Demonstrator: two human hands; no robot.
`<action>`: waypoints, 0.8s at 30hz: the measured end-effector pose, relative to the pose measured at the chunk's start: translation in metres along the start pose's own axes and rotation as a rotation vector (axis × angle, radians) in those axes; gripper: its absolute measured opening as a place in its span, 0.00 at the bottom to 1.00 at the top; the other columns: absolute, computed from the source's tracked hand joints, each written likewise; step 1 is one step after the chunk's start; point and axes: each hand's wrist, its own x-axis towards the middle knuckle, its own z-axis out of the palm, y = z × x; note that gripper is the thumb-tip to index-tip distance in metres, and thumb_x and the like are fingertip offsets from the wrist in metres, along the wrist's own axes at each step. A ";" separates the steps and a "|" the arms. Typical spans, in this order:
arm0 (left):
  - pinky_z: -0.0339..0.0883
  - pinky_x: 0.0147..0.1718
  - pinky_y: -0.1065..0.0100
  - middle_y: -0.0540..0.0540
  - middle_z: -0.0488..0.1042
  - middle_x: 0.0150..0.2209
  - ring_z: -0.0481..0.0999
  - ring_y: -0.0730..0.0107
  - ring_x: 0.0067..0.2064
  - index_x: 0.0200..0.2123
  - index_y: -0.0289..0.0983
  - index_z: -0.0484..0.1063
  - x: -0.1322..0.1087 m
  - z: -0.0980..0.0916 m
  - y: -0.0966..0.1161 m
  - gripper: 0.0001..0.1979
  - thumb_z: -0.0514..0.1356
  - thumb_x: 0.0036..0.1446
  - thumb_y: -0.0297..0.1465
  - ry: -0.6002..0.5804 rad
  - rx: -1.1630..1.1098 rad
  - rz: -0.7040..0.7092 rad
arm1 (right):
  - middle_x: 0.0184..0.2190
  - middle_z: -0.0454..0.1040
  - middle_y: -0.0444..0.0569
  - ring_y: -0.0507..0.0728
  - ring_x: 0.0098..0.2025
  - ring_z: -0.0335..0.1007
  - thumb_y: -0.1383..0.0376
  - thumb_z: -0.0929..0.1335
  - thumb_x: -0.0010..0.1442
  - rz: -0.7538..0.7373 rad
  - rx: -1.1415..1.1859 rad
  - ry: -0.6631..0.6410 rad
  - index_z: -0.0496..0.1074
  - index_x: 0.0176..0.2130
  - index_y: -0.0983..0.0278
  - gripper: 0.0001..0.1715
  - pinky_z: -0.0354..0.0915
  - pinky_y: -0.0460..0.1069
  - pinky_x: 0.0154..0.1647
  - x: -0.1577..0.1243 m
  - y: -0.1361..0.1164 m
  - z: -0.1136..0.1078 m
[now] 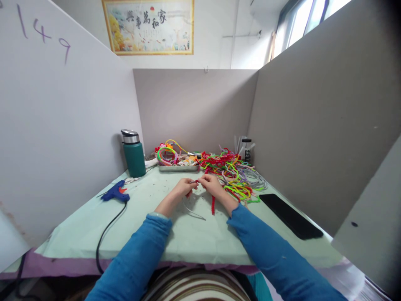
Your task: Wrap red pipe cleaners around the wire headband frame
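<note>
My left hand [185,187] and my right hand [210,184] meet above the middle of the table, fingertips nearly touching. Both are closed in a pinch. From beneath my left hand a thin grey wire [194,213] curves down toward the tabletop. A bit of red shows between the fingertips, and a fuzzy red pipe cleaner [213,205] hangs down below my right hand. How the red piece and the wire join is too small to make out.
A blue glue gun [116,191] with a black cord lies at left, near a green bottle [134,156]. Behind my hands are a metal tray [178,169] of small pieces and a heap of coloured pipe cleaners [230,165]. A black phone [290,215] lies at right. Grey partitions surround the table.
</note>
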 end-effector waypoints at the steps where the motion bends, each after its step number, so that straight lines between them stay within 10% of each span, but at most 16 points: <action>1: 0.52 0.18 0.74 0.55 0.61 0.14 0.58 0.79 0.14 0.33 0.31 0.70 0.001 0.000 -0.001 0.09 0.56 0.52 0.31 0.017 0.079 0.021 | 0.15 0.61 0.40 0.48 0.20 0.54 0.58 0.65 0.51 0.003 -0.004 0.000 0.63 0.19 0.65 0.16 0.53 0.44 0.23 0.000 0.001 0.000; 8: 0.58 0.34 0.71 0.44 0.77 0.33 0.72 0.67 0.36 0.34 0.36 0.76 0.005 -0.001 -0.009 0.09 0.58 0.51 0.31 0.281 0.614 0.298 | 0.15 0.61 0.40 0.48 0.20 0.54 0.58 0.65 0.51 0.017 0.000 -0.045 0.63 0.19 0.65 0.16 0.52 0.44 0.23 0.002 0.004 0.001; 24: 0.58 0.36 0.70 0.45 0.77 0.35 0.72 0.66 0.37 0.38 0.41 0.77 -0.004 -0.001 -0.003 0.12 0.59 0.51 0.37 0.332 0.682 0.280 | 0.16 0.62 0.40 0.48 0.21 0.55 0.59 0.66 0.51 0.010 -0.021 -0.037 0.65 0.20 0.66 0.15 0.51 0.44 0.22 0.003 0.006 0.003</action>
